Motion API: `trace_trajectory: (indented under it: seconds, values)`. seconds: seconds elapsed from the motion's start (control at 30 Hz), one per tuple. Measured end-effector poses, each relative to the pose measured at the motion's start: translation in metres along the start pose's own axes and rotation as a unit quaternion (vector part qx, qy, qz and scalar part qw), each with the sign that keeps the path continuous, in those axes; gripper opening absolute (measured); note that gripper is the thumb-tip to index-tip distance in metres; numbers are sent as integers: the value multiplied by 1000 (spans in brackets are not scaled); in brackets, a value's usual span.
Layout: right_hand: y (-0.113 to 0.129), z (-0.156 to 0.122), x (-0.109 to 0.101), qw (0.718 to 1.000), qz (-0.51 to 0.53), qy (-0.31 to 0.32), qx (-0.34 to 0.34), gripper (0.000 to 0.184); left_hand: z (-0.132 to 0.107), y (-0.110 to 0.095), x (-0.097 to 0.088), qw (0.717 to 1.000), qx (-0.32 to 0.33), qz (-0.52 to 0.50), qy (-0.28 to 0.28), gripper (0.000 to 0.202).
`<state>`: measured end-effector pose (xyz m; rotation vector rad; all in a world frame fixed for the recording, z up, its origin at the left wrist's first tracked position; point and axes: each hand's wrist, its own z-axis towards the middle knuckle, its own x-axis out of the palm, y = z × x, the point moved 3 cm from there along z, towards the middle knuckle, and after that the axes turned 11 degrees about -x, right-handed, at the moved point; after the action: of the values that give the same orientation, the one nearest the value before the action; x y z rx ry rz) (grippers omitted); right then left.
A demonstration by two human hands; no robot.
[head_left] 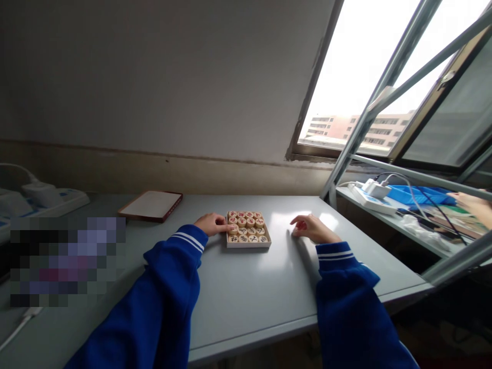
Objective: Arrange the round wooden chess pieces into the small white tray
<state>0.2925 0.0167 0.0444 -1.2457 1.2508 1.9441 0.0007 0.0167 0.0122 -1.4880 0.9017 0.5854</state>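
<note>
A shallow cardboard box [248,245] sits in the middle of the grey table [246,287], packed in rows with several round wooden Chinese chess pieces [246,229]. Red characters mark the far rows and dark ones the near rows. My left hand [210,224] lies at the box's left side, its index finger reaching the rim and the nearest pieces. To the right of the box, my right hand [311,229] rests on the tabletop with fingers loosely curled, holding nothing and apart from the box. Blue sleeves with white stripes cover both forearms.
A flat white board [150,206] with a dark red rim lies at the table's far left. A power strip [371,200] and cables sit on a shelf at right, where another person's hand [472,205] shows. A pixelated patch covers the left side.
</note>
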Motion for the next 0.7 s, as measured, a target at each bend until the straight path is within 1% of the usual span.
trace_trajectory:
  seconds: [0.03, 0.1, 0.13, 0.17, 0.23, 0.33, 0.43, 0.53, 0.6, 0.63, 0.7]
  values:
    - [11, 3, 3, 999, 35, -20, -27, 18, 0, 0, 0, 1000, -1, 2, -1, 48]
    - [36, 9, 12, 988, 98, -57, -103, 21, 0, 0, 0, 1000, -1, -1, 1, 46]
    - [49, 11, 17, 982, 110, -71, -138, 22, 1, 1, 0, 1000, 0, -6, 5, 43]
    - [62, 14, 23, 979, 96, -89, -158, 20, 2, 2, 0, 1000, 1, -13, 10, 41]
    - [83, 18, 37, 977, 37, -116, -176, 16, 3, 3, 0, 999, 8, -25, 20, 35]
    - [102, 22, 56, 971, 0, -104, -213, 12, 4, 3, 0, 999, 16, -23, 27, 28]
    - [106, 22, 65, 965, 14, -100, -243, 15, 2, 2, -1, 999, 13, -14, 27, 26]
    - [101, 21, 60, 964, -12, -119, -237, 22, 1, 1, -2, 1000, 11, 3, 20, 27]
    - [92, 19, 49, 966, -83, -137, -202, 17, 2, 1, -1, 1000, 8, 18, 16, 29]
    - [86, 17, 41, 965, -129, -153, -171, 14, 2, 1, -1, 1000, 7, 24, 14, 29]
    - [65, 10, 21, 954, -219, -188, -79, 17, 3, 2, -1, 999, 5, 31, 12, 30]
